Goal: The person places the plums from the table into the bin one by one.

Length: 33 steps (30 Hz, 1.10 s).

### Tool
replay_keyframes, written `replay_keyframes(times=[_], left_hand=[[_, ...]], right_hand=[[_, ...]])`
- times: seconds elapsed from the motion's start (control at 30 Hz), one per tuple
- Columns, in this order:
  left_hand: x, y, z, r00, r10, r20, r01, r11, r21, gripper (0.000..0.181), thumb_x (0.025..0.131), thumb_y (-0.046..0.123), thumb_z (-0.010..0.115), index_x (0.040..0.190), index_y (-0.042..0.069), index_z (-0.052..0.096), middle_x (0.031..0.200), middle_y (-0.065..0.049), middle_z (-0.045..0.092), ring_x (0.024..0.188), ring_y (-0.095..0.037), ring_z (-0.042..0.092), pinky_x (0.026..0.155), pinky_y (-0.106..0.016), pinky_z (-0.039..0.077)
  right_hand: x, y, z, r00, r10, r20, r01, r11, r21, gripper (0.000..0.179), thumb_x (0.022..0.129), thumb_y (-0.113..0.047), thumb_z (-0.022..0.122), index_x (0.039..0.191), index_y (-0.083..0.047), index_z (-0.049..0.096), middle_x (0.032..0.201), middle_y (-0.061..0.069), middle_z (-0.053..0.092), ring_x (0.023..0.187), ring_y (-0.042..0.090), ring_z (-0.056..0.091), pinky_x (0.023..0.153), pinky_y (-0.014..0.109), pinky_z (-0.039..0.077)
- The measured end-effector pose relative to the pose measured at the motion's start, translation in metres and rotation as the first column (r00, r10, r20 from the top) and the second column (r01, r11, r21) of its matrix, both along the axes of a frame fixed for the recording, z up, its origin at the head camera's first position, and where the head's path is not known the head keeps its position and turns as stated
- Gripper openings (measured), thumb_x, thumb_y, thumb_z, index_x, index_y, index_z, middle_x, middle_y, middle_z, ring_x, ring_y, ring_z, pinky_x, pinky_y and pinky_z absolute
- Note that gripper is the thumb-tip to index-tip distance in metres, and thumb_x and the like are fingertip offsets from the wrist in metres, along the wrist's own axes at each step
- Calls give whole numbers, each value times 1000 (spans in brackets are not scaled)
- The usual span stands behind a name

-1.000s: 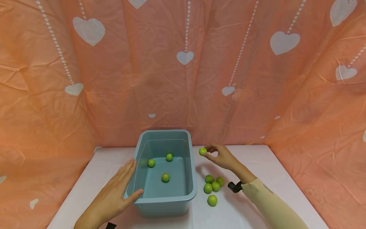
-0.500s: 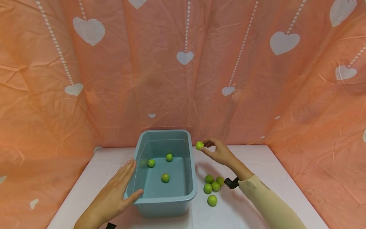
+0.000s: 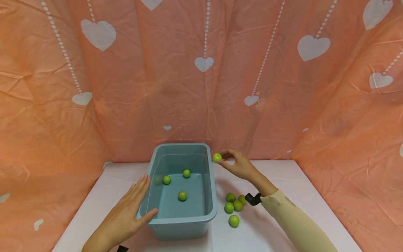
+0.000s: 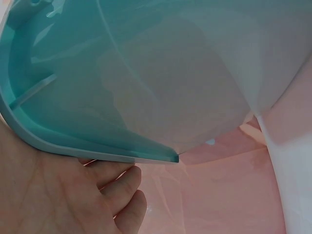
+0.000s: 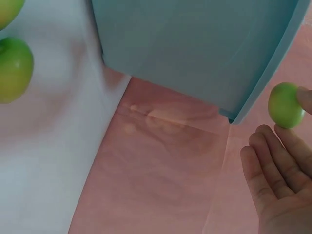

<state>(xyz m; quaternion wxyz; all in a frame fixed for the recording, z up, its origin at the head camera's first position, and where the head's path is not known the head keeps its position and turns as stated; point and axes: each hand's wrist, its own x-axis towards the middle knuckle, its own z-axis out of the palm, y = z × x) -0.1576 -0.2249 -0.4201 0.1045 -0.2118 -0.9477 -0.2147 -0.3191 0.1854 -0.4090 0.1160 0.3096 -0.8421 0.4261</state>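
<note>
My right hand (image 3: 240, 166) pinches a small round green fruit (image 3: 217, 158) between thumb and fingertips, in the air just outside the right rim of a blue-grey plastic tub (image 3: 181, 220). In the right wrist view the same fruit (image 5: 285, 105) shows between thumb and forefinger, the other fingers extended. Flat along the tub's left side lies my left hand (image 3: 126, 206), fingers straight and thumb at the front corner; the left wrist view has its palm (image 4: 53, 190) against the rim. Three green fruits lie apart on the tub floor, one of them the near fruit (image 3: 182, 196).
Right of the tub, several green fruits (image 3: 237, 205) sit clustered on the white tabletop (image 3: 267, 231), with a single fruit (image 3: 234, 221) nearer the front. An orange curtain (image 3: 176, 87) with white hearts encloses the table behind and at both sides.
My right hand has risen and moved left toward the tub rim, carrying the green fruit. The left hand and the other fruits have stayed in place.
</note>
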Motion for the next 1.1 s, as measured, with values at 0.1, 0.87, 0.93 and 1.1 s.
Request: replay_keyframes(times=[0.1,0.87,0.93,1.1], left_hand=[[0,0,0,1000,1,-1,-1,1000,0,98,102,62,64,170,3,27,178,-14,22,161,-41,26,118,-3,-9],[1,0,0,1000,5,17,-5,1000,2,97,102,63,64,170,5,26,178,-13,21,162,-41,24,116,-2,-10],[1,0,0,1000,7,22,-8,1000,4,97,102,63,63,171,5,26,178,-12,20,162,-41,24,116,-2,-10],[0,0,0,1000,6,25,-6,1000,7,98,102,63,63,171,5,25,179,-12,20,162,-41,24,116,-2,-10]], right_hand=[[0,-3,4,1000,19,4,-19,1000,-14,28,97,-13,82,121,-3,72,116,10,74,105,27,73,100,54,60],[1,-36,27,987,141,-76,-139,990,22,26,96,-10,82,119,-2,74,114,8,74,103,26,71,96,48,62],[1,-38,28,985,157,-76,-156,988,23,26,95,-9,82,119,-2,74,114,8,74,104,26,71,96,48,62],[1,-46,29,981,175,-80,-172,984,46,29,94,-6,84,121,-3,73,115,7,72,104,26,71,95,48,63]])
